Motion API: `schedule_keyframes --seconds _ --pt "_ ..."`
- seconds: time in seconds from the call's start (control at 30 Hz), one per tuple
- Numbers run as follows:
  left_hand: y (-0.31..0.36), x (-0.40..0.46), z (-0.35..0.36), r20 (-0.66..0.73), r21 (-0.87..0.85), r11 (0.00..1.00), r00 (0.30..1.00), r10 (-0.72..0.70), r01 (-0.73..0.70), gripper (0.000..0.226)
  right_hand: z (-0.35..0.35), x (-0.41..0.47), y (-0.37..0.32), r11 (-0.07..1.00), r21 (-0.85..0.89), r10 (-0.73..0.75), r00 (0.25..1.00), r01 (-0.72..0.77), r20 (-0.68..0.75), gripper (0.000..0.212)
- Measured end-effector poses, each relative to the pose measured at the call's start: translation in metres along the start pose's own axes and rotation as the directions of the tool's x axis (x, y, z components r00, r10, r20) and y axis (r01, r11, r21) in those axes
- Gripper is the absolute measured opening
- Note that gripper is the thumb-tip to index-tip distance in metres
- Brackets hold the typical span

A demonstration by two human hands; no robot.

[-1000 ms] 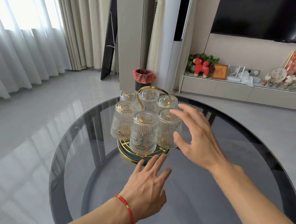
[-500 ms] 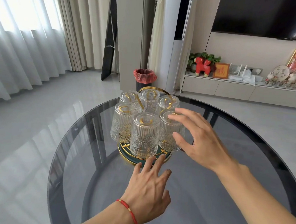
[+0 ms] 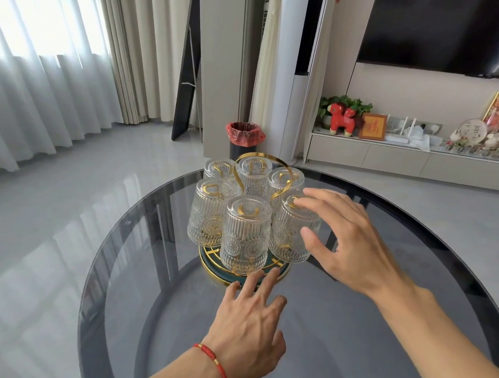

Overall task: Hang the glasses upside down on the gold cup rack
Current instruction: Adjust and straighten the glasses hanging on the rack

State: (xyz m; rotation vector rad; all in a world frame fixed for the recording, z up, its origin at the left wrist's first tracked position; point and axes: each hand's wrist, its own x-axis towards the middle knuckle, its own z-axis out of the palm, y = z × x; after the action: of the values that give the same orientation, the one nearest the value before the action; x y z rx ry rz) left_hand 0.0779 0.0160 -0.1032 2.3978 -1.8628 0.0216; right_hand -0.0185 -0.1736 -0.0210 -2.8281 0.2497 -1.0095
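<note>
Six ribbed glasses (image 3: pixel 245 233) hang on the gold cup rack (image 3: pixel 244 272); right hand (image 3: pixel 348 243), grip open, apparently touches the four-o'clock glass; left hand (image 3: pixel 250 330) flat, open. A nudge could topple it.

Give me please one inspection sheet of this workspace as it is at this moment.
Surface: round dark glass table, glossy.
Job's things: gold cup rack with six glasses upside down on it; front glass nearest the camera.
Clutter: nothing seen on the table.
Grips: left hand open, fingertips at the rack's base rim; right hand open, fingers spread around the right front glass, fingertips on its top.
Cables: nothing seen.
Surroundings: red-lined bin, curtains, wall television, red toy horse on a low cabinet.
</note>
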Motion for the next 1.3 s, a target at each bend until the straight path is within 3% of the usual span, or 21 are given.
schedule_keyframes --seconds 0.23,0.63,0.8,0.9,1.03,1.1,1.3 --pt "-0.001 0.000 0.002 -0.040 -0.016 1.000 0.999 -0.005 0.004 0.048 0.003 -0.002 -0.002 0.999 -0.037 0.000 0.995 0.004 0.096 0.056" --pt "-0.005 0.001 0.009 -0.133 0.001 1.000 0.991 0.014 -0.014 0.048 0.001 -0.004 0.003 0.999 -0.033 -0.024 0.998 0.026 0.063 0.051" --pt "-0.007 0.002 0.019 -0.255 -0.006 0.999 0.966 0.031 -0.034 0.039 0.001 -0.004 -0.001 1.000 -0.013 -0.011 0.999 0.012 0.054 0.050" --pt "-0.010 0.002 0.026 -0.298 -0.019 0.999 0.954 0.031 -0.038 0.033 -0.004 -0.001 -0.003 0.993 0.105 0.052 0.999 -0.053 0.016 0.045" --pt "-0.009 0.003 0.032 -0.329 -0.041 0.999 0.944 0.009 -0.023 0.028 -0.015 0.021 0.002 0.932 0.265 0.271 0.961 -0.248 -0.051 0.044" --pt "-0.009 0.004 0.032 -0.328 -0.053 0.998 0.945 0.008 -0.027 0.028 -0.018 0.042 0.007 0.898 0.284 0.337 0.940 -0.336 0.046 0.048" --pt "-0.010 0.004 0.031 -0.329 -0.059 0.998 0.944 0.007 -0.028 0.030 -0.006 0.089 0.022 0.846 0.320 0.298 0.877 -0.425 0.376 0.062"
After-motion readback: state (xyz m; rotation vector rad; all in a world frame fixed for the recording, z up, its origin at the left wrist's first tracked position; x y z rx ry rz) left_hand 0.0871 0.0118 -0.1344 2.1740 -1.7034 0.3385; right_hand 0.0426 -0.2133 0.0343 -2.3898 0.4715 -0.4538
